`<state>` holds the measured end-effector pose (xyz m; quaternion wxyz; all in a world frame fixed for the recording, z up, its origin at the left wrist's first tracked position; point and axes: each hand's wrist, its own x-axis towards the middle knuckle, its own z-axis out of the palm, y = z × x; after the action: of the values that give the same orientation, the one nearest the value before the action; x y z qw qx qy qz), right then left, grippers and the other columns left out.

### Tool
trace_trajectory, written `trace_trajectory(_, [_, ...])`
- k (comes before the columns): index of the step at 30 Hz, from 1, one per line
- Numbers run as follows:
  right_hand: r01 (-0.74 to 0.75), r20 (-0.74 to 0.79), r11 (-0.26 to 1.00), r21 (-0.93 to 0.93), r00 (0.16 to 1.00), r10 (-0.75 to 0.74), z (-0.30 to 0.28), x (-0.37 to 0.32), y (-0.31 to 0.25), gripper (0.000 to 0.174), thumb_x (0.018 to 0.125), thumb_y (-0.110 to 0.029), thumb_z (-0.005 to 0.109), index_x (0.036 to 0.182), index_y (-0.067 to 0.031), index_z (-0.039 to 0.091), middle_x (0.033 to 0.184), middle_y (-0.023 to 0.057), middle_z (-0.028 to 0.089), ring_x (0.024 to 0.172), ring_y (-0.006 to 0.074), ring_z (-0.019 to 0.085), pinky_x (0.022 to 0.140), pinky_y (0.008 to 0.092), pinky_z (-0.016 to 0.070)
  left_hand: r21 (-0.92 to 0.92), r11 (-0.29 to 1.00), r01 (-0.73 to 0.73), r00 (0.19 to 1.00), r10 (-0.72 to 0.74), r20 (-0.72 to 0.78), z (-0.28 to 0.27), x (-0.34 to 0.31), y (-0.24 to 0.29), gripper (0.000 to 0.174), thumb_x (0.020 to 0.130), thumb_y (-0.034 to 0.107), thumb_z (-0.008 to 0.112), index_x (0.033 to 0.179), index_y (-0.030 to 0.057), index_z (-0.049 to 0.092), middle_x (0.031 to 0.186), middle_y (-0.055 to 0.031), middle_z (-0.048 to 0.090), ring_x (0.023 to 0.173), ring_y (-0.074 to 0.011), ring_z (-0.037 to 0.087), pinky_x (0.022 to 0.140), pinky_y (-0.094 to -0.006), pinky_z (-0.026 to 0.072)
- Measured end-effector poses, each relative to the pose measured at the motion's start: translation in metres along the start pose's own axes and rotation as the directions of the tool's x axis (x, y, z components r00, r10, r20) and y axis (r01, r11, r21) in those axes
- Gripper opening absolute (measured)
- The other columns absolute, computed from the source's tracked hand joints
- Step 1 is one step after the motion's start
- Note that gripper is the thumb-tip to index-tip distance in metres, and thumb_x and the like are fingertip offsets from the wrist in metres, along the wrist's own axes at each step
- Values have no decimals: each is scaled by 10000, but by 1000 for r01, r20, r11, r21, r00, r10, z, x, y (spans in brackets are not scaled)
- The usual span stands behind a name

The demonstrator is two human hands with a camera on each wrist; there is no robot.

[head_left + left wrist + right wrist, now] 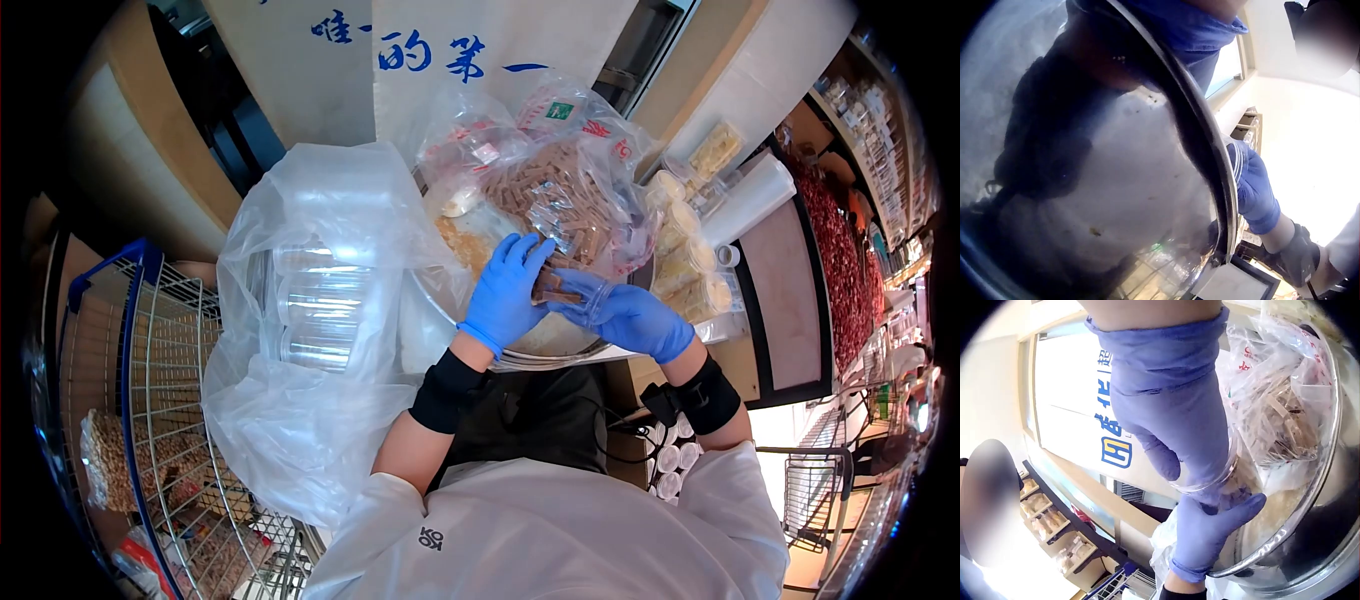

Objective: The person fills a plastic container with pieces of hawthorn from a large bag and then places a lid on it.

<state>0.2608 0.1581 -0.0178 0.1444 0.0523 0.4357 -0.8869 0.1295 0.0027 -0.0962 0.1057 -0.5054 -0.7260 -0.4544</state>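
Note:
My right hand (640,318), in a blue glove, grips a clear plastic tub (588,296) by its rim, low over the near side of a wide metal basin (555,358). Against the tub's mouth is my left hand (505,292), gloved the same way, with brown strips (547,284) between its fingers and thumb. The right wrist view has the left hand (1200,540) below the right hand (1175,425), its thumb out and its other fingers partly hidden. More brown strips (565,190) lie in a clear bag with red print (625,150) in the basin.
Left of the basin, a large clear bag (240,400) covers stacked clear containers (322,310). Filled tubs (680,235) and a white roll (750,200) stand at the right. A blue-handled shopping cart (130,330) is at far left; white lidded cups (670,458) sit below the counter.

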Motion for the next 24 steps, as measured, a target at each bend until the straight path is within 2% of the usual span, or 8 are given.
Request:
trace_trajectory(5, [19, -48, 1000, 20, 999, -18, -6, -4, 5, 625, 836, 29, 492, 1437, 87, 331, 1465, 197, 406, 1389, 290, 384, 1163, 340, 300, -33, 999, 0, 1000, 1, 20, -1, 0, 1, 831, 621, 164, 847, 1368, 125, 484, 1337, -155, 486, 1254, -391, 450, 1037, -445, 431])
trace_trajectory(14, [28, 0, 998, -62, 1000, -28, -7, -9, 3, 617, 815, 57, 493, 1417, 98, 362, 1438, 204, 435, 1381, 301, 399, 1185, 351, 256, -52, 999, 0, 1000, -1, -29, -1, 0, 2, 817, 601, 150, 853, 1329, 94, 486, 1316, -164, 479, 1219, -403, 452, 1019, -449, 437])
trace_trajectory(17, [73, -54, 972, -224, 995, -87, -3, -13, 4, 651, 809, 65, 490, 1443, 76, 339, 1450, 192, 429, 1379, 294, 401, 1186, 354, 253, -37, 999, 1, 999, -3, -55, 2, -1, -1, 827, 616, 170, 849, 1347, 93, 468, 1320, -175, 473, 1221, -406, 450, 1023, -454, 432])
trace_trajectory(19, [104, -136, 927, -361, 977, -163, 13, -18, -2, 671, 824, 33, 504, 1465, 59, 308, 1457, 181, 419, 1381, 283, 392, 1182, 352, 258, -64, 995, 83, 995, -86, -57, 0, -2, -1, 859, 630, 179, 859, 1389, 126, 459, 1337, -165, 480, 1250, -384, 452, 1045, -436, 424])
trace_trajectory(20, [104, -137, 927, -360, 977, -163, 11, -17, 0, 671, 824, 33, 504, 1465, 59, 308, 1457, 181, 419, 1381, 283, 392, 1182, 352, 258, -65, 994, 82, 995, -86, -56, 0, -2, -1, 859, 630, 179, 859, 1389, 126, 459, 1337, -165, 480, 1250, -384, 452, 1045, -436, 424])
trace_trajectory(22, [213, 13, 956, -203, 977, -215, 5, -15, 2, 683, 832, -8, 528, 1471, 60, 293, 1471, 180, 396, 1381, 271, 384, 1179, 348, 261, -53, 996, 67, 996, -70, -57, 1, -2, -2, 872, 634, 186, 859, 1399, 124, 443, 1345, -165, 474, 1250, -385, 451, 1049, -437, 417])
trace_trajectory(23, [215, 12, 955, -203, 976, -217, 5, -14, 2, 683, 832, -8, 528, 1471, 60, 293, 1471, 180, 396, 1381, 271, 384, 1179, 348, 261, -54, 996, 65, 996, -68, -56, 2, -2, -2, 872, 634, 186, 859, 1399, 124, 443, 1345, -165, 474, 1250, -385, 451, 1049, -437, 417])
trace_trajectory(24, [143, -53, 985, -93, 988, -148, 5, -11, 0, 700, 823, -18, 539, 1472, 61, 288, 1479, 180, 385, 1375, 271, 387, 1177, 349, 265, -46, 998, 48, 999, -49, -21, 2, -1, -3, 873, 633, 196, 853, 1393, 111, 433, 1355, -175, 464, 1254, -403, 437, 1049, -450, 415])
